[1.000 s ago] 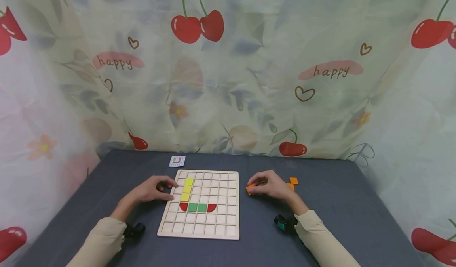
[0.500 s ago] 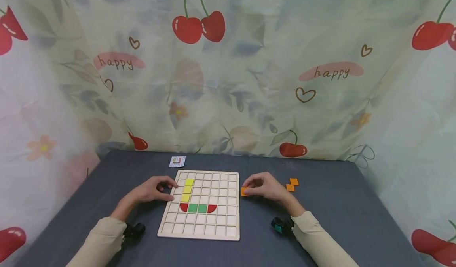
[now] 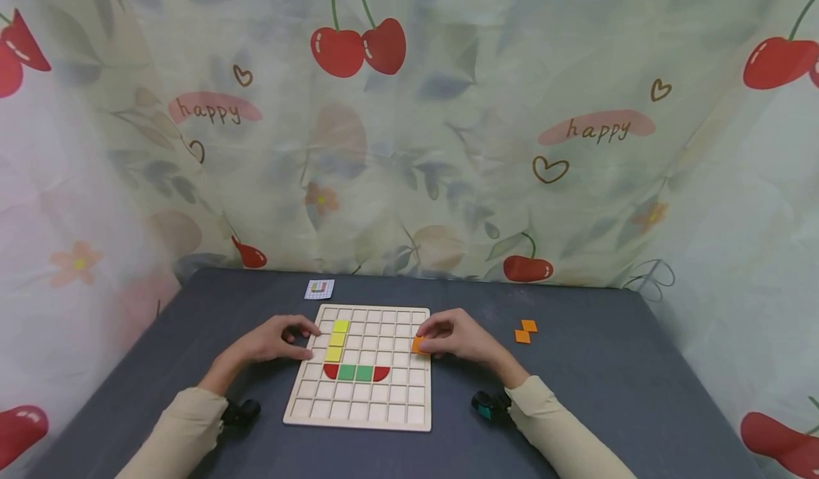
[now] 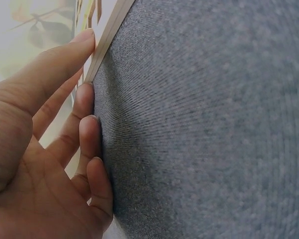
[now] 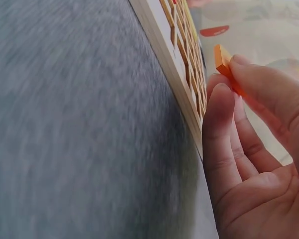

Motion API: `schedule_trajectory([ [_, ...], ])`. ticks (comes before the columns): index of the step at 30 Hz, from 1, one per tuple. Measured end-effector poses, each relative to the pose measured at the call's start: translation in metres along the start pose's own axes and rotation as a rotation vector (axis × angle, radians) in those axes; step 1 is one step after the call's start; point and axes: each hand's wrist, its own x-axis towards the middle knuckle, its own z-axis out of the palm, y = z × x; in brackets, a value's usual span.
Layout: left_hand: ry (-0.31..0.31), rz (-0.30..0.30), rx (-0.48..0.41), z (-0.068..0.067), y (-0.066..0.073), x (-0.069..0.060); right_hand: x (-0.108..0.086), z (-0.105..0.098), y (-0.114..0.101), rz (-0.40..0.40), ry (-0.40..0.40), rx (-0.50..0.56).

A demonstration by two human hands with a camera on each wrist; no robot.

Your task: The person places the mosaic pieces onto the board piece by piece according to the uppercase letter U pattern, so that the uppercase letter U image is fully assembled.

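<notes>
A pale wooden grid board (image 3: 357,424) lies on the dark cloth. Three yellow square tiles (image 3: 336,340) form a column in it. Below them runs a row of two green square tiles (image 3: 355,372) with a red quarter-round tile (image 3: 381,373) at each end. My left hand (image 3: 267,340) rests at the board's left edge, thumb and fingertips touching the rim. Between thumb and fingers my right hand (image 3: 459,338) pinches an orange square tile (image 5: 222,60) over the board's right edge. In the right wrist view that tile is tilted and apart from the board.
Two orange tiles (image 3: 525,330) lie on the table (image 3: 576,379) to the right. Behind the board sits a small printed card (image 3: 318,289) with a coloured grid pattern. A patterned curtain (image 3: 448,180) hangs around the back and sides.
My right hand has carried the orange tile leftward, from the table beside the board to over its right edge. The left hand has stayed at the rim.
</notes>
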Motion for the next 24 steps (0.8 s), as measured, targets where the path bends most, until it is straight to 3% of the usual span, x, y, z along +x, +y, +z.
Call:
schedule_trajectory([
  [10,-0.008,0.003,-0.021,-0.001,-0.001,0.000,0.016,0.018,-0.003,-0.080,-0.026,-0.049],
  [24,-0.008,-0.029,-0.039,-0.001,0.003,0.000,0.032,0.032,-0.005,-0.106,-0.069,-0.075],
])
